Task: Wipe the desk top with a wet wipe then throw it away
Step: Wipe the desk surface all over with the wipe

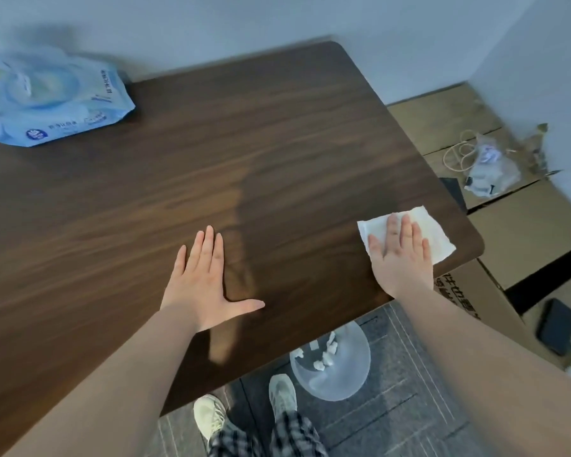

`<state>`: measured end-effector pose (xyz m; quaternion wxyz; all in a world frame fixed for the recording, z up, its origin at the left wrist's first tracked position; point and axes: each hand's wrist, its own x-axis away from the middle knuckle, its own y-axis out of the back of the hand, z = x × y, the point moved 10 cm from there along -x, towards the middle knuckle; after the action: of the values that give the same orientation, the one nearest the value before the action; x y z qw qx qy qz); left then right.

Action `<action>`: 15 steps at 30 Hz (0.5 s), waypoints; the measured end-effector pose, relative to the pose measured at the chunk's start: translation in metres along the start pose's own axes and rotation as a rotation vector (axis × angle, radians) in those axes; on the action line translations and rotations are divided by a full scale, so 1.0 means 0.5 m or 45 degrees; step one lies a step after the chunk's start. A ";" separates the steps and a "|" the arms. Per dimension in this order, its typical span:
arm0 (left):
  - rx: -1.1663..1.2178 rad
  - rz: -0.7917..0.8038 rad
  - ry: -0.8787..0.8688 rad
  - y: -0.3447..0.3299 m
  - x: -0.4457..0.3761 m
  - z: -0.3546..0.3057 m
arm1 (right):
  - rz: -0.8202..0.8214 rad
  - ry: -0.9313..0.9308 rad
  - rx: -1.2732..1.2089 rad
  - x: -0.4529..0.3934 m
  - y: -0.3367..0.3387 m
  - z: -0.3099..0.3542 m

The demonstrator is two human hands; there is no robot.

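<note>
A dark wooden desk top (211, 143) fills most of the view. My right hand (401, 255) lies flat with fingers spread on a white wet wipe (432, 232), pressing it onto the desk's near right corner. My left hand (205, 282) rests flat and empty on the wood near the front edge, thumb out to the right. The surface to the right of a faint vertical line looks darker than the left part. On the floor below the desk's front edge stands a translucent round bin (333, 367) holding several crumpled white wipes.
A blue pack of wet wipes (56, 100) lies at the desk's far left. Cardboard boxes (521, 232) with a cable, plastic wrapping and a dark phone (556, 326) stand to the right. My feet in pale sneakers (281, 395) are on grey carpet.
</note>
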<state>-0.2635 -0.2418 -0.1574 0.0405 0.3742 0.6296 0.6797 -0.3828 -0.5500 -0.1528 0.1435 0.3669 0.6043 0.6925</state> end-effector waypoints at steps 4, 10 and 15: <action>0.013 0.030 0.008 0.001 0.004 -0.002 | 0.020 -0.044 -0.007 0.029 -0.016 0.010; 0.207 0.022 0.036 0.017 0.031 0.058 | 0.136 0.359 0.142 0.158 -0.066 0.188; 0.382 -0.124 0.303 0.009 0.157 0.285 | 0.193 0.905 0.164 0.327 -0.122 0.473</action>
<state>-0.2383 -0.0836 -0.1278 -0.0576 0.2623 0.7416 0.6148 -0.3492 -0.2580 -0.1556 -0.1507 0.1553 0.6300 0.7459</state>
